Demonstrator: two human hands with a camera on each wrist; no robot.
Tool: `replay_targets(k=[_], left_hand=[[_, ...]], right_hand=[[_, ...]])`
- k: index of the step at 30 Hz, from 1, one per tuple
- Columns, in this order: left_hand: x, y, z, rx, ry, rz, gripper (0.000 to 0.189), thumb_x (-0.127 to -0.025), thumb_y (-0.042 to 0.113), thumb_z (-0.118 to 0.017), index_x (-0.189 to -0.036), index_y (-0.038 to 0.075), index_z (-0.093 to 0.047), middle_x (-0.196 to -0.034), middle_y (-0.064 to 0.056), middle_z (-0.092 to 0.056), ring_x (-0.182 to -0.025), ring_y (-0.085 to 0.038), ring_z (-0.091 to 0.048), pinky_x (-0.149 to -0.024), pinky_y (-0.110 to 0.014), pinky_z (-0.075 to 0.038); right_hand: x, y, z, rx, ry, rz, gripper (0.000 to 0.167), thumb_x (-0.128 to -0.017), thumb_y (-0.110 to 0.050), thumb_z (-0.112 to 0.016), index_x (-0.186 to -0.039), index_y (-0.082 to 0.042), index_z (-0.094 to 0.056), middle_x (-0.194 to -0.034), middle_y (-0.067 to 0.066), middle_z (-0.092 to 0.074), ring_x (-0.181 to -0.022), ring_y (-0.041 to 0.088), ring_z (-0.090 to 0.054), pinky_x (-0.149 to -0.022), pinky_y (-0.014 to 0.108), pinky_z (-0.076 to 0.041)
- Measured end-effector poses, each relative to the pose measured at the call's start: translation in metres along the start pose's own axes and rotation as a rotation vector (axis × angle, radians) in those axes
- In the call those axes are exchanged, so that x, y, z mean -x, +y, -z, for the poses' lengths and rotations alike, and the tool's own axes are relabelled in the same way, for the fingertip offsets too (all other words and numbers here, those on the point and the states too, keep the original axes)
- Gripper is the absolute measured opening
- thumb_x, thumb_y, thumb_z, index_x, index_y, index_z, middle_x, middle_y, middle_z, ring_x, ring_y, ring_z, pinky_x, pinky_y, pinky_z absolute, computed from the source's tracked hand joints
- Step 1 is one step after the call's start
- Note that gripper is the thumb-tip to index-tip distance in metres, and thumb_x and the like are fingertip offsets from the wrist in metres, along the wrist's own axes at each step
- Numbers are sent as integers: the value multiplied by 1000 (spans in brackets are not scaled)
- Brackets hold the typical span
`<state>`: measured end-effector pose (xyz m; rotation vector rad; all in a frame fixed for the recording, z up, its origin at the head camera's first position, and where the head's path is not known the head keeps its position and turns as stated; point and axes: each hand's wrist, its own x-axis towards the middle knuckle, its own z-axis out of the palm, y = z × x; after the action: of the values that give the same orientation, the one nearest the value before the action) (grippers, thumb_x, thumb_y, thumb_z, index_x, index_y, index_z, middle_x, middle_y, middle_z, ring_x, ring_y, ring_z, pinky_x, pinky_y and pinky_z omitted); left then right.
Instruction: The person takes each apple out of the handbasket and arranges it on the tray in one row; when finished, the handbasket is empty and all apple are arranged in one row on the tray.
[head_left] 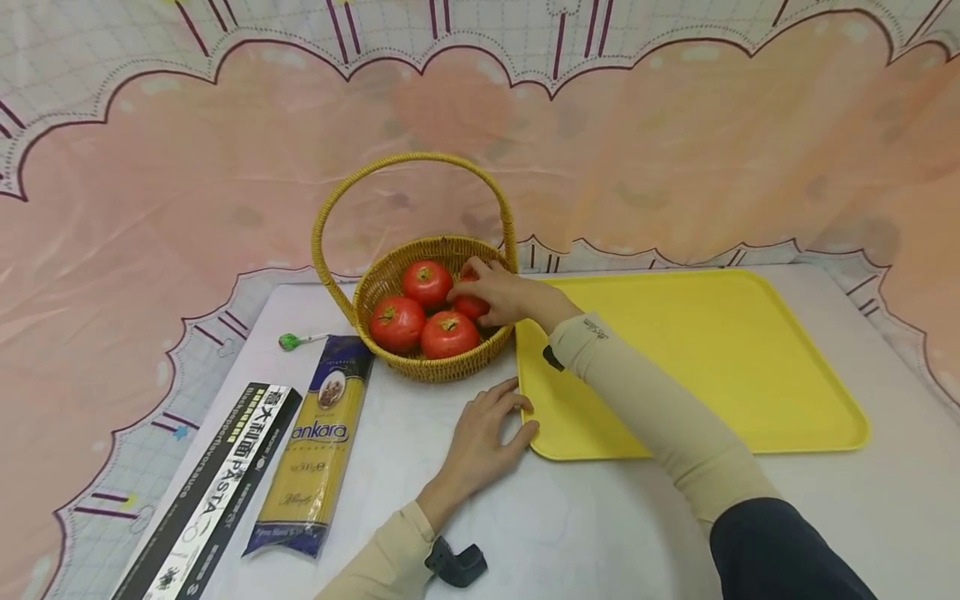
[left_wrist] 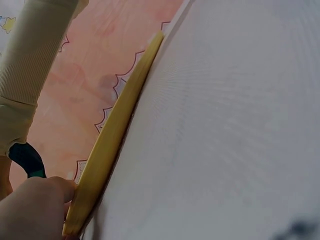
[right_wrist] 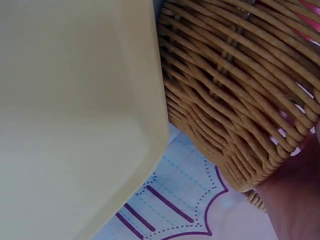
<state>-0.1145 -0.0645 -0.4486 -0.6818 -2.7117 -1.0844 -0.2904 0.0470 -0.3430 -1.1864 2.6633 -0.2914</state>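
Observation:
In the head view, a woven basket (head_left: 429,368) with a tall handle holds several red tomatoes. My right hand (head_left: 501,292) reaches over its right rim, and its fingers curl round the rightmost tomato (head_left: 471,307), partly hiding it. Other tomatoes (head_left: 397,323) lie to the left in the basket. My left hand (head_left: 480,442) rests on the table, fingertips and thumb touching the left edge of the yellow tray (head_left: 697,358). The left wrist view shows that hand (left_wrist: 37,207) against the tray rim (left_wrist: 107,145). In the right wrist view, the basket's woven wall (right_wrist: 240,85) hides the held tomato.
Left of the basket lie a yellow-and-blue pasta packet (head_left: 315,450), a black-and-white pasta box (head_left: 213,492) and a green-headed lollipop (head_left: 288,342). Behind the white table hangs a patterned pink cloth (head_left: 675,167). The tray's left edge stands close to the basket.

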Motion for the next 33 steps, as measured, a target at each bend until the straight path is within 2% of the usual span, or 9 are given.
replay_targets(k=[6,9,12,18,24,33], left_hand=[[-2,1,-2,-23,11,-17,15,-87,31,-62,-99,22,-62,-137,-4,-54,-117,-21,-54,-92,-40,-42],[-3,1,-3,-33,21,-33,15,-87,30,-61,-99,21,-62,-136,-5,-54,-115,-21,-54,-90,-39,-42],[-3,2,-3,-34,18,-39,15,-87,31,-61,-98,21,-62,-136,-4,-54,-115,-21,-55,-90,-39,-42],[-4,2,-3,-38,14,-34,15,-87,30,-61,-98,21,-62,-135,-4,-55,-115,-21,-54,-90,-40,-43],[-5,1,-2,-59,39,-42,13,-86,26,-60,-98,22,-62,-134,-2,-56,-112,-20,-56,-87,-38,-43],[-3,1,-2,-45,66,-34,14,-83,22,-62,-97,22,-63,-135,-4,-57,-102,-19,-58,-81,-34,-43]], right_hand=[[-1,1,-1,3,-49,-104,58,-86,-19,-66,-138,-28,-42,-146,16,-24,-129,40,-36,-103,50,-38],[0,1,-2,22,-47,-127,61,-86,-21,-66,-140,-30,-39,-146,14,-26,-131,39,-36,-103,49,-38],[3,2,-3,32,7,-107,61,-85,-22,-67,-139,-30,-41,-144,14,-26,-128,41,-35,-102,50,-39],[8,6,-5,13,178,-28,61,-81,-25,-69,-137,-29,-44,-142,15,-28,-123,41,-38,-99,49,-40],[14,9,-4,-23,229,15,59,-84,-31,-62,-139,-27,-41,-148,13,-28,-130,35,-37,-102,49,-39],[29,10,-4,-105,347,57,59,-81,-38,-62,-137,-26,-44,-139,8,-38,-121,28,-45,-97,44,-44]])
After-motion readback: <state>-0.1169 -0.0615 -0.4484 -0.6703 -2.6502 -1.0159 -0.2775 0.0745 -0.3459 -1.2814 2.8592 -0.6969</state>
